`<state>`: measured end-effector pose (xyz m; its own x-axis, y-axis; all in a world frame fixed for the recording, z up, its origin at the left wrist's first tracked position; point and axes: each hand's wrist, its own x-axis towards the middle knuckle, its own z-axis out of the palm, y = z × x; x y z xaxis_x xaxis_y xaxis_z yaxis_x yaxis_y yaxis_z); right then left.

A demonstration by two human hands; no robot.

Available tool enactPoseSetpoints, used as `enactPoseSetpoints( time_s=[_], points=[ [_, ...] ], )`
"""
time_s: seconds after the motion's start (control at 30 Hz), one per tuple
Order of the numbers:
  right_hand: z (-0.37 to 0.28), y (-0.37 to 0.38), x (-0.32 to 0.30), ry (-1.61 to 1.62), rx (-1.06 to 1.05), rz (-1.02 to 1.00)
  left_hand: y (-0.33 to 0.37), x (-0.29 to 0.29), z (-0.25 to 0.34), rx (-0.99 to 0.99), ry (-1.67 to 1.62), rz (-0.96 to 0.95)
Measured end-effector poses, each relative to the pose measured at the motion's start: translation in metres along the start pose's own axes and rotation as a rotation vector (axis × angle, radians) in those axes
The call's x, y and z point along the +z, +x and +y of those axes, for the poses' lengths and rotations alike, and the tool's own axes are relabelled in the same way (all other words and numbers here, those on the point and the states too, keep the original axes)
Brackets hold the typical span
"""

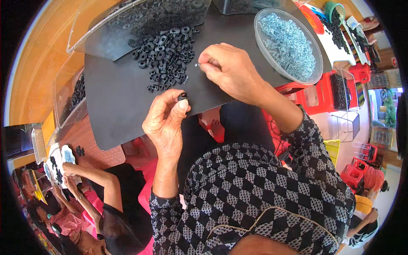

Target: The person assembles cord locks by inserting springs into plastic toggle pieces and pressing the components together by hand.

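Observation:
My left hand pinches a small black plastic piece between thumb and fingertips, just off the near edge of the dark table. To its right, above the tabletop, my right hand is closed in a pinch on a tiny silver metal spring, whose end pokes out past the fingertips. Beyond my left hand lies a loose pile of black plastic pieces. At the right of the table, a round clear tub is filled with small silvery springs.
A large clear bin of black pieces stands along the far left of the table, with another clear bin beside it. Co-workers sit at lower left, one person's arm reaching over a white tray. Red stools stand at right.

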<state>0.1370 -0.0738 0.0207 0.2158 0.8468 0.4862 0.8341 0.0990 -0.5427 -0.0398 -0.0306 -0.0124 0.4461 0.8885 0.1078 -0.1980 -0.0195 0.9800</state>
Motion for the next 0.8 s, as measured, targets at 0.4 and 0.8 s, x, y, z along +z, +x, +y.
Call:
enactPoseSetpoints(
  time_s=[0.4, 0.8],
  points=[
    [-0.029, -0.020, 0.005, -0.022, -0.290, -0.033, -0.001, 0.007, 0.003, -0.023, 0.058, -0.048],
    [-0.040, -0.031, 0.010, -0.186, -0.559, 0.071, -0.006, 0.007, 0.000, -0.005, -0.010, -0.033]
  ],
)
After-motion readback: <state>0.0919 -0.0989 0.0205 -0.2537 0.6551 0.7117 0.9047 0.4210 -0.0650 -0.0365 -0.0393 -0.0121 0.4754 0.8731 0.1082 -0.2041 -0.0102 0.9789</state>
